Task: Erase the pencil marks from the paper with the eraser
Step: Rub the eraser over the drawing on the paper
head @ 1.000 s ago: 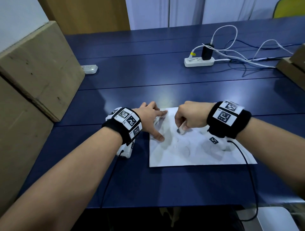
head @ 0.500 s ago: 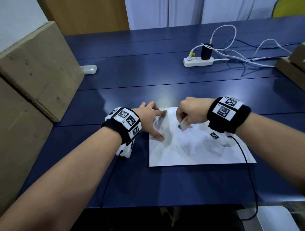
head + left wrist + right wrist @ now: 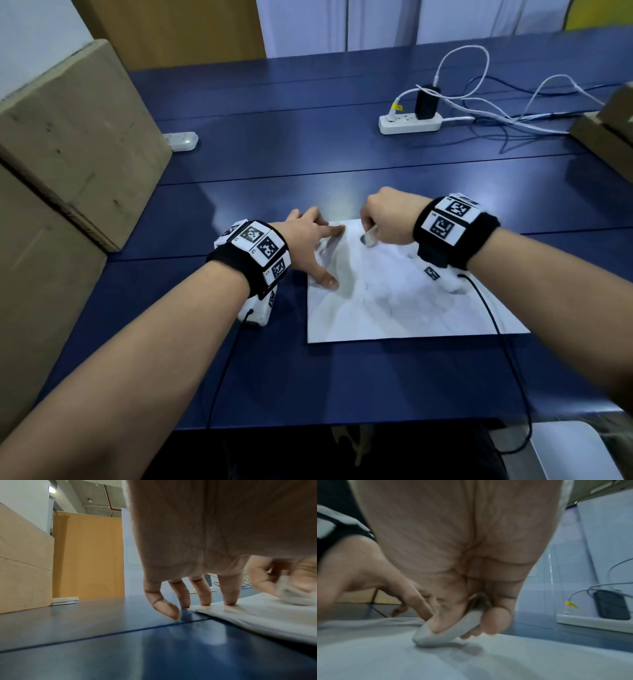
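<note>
A white sheet of paper with faint pencil marks lies on the blue table. My left hand rests spread on the paper's left edge, its fingertips pressing the sheet flat. My right hand pinches a worn whitish eraser between thumb and fingers near the paper's far edge. In the right wrist view the eraser touches the paper with its lower end. The picture there is blurred by motion.
Large cardboard boxes stand at the table's left. A white power strip with a black charger and loose cables lies at the far right, another box beside it. A small white device sits at the far left.
My right hand has moved the eraser away from me across the paper, from the sheet's upper middle toward its far edge. The left hand has stayed pressed in place.
</note>
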Action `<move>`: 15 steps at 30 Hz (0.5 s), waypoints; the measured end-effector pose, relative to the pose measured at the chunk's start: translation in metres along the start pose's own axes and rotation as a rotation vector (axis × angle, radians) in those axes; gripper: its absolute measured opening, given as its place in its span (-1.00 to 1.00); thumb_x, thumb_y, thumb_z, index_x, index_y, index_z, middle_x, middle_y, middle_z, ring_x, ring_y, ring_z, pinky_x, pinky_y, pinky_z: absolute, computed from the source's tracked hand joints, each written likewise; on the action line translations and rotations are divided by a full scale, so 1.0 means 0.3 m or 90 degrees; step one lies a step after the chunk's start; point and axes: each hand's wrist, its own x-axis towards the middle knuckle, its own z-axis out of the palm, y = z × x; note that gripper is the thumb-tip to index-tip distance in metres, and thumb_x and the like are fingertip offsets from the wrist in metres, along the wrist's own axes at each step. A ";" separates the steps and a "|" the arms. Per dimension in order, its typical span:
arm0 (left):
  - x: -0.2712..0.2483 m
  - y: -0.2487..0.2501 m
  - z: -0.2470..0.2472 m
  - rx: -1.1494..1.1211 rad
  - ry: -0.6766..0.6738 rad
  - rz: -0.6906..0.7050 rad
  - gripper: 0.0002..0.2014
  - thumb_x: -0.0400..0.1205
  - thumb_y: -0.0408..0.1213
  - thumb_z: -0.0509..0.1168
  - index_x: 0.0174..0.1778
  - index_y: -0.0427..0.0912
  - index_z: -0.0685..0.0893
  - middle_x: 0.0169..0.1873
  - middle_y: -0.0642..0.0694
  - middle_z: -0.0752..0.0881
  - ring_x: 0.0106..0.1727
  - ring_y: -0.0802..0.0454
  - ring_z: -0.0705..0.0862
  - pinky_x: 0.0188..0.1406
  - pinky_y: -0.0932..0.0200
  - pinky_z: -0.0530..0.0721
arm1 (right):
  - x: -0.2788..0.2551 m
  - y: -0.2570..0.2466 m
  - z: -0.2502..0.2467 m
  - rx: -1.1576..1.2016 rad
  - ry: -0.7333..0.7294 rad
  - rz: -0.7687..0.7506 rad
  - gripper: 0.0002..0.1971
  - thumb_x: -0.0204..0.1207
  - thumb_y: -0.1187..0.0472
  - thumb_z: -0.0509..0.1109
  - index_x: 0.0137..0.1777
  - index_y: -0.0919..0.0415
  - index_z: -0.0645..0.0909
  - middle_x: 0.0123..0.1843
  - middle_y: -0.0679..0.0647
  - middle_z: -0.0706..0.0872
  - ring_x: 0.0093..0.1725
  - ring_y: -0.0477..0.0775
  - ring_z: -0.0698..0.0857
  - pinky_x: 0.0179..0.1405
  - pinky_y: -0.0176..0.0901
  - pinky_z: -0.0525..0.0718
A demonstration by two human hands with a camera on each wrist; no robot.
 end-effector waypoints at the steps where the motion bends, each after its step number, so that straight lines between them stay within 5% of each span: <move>1: 0.000 0.000 0.001 0.000 -0.001 0.001 0.15 0.21 0.45 0.49 0.69 0.29 0.08 0.38 0.07 0.28 0.33 -0.06 0.28 0.36 -0.20 0.53 | 0.007 0.008 -0.002 0.009 0.019 0.014 -0.79 0.40 0.06 0.53 -0.35 0.04 0.57 -0.35 0.00 0.60 -0.15 0.19 0.68 -0.26 -0.12 0.59; 8: -0.002 -0.001 0.005 -0.007 0.005 -0.005 0.16 0.21 0.46 0.48 0.69 0.28 0.09 0.37 0.09 0.28 0.36 -0.04 0.27 0.36 -0.20 0.54 | -0.074 -0.030 0.011 0.005 -0.135 -0.080 -0.88 0.34 0.10 0.55 -0.20 0.12 0.77 -0.41 -0.08 0.72 -0.27 -0.02 0.66 -0.29 -0.18 0.62; 15: -0.003 -0.001 0.001 -0.004 0.001 0.003 0.15 0.22 0.44 0.49 0.70 0.28 0.08 0.42 0.06 0.27 0.38 -0.08 0.27 0.37 -0.22 0.53 | 0.024 0.039 -0.009 0.034 0.040 0.066 -0.79 0.36 0.02 0.50 -0.38 0.03 0.57 -0.17 0.15 0.74 -0.15 0.26 0.72 -0.11 0.08 0.77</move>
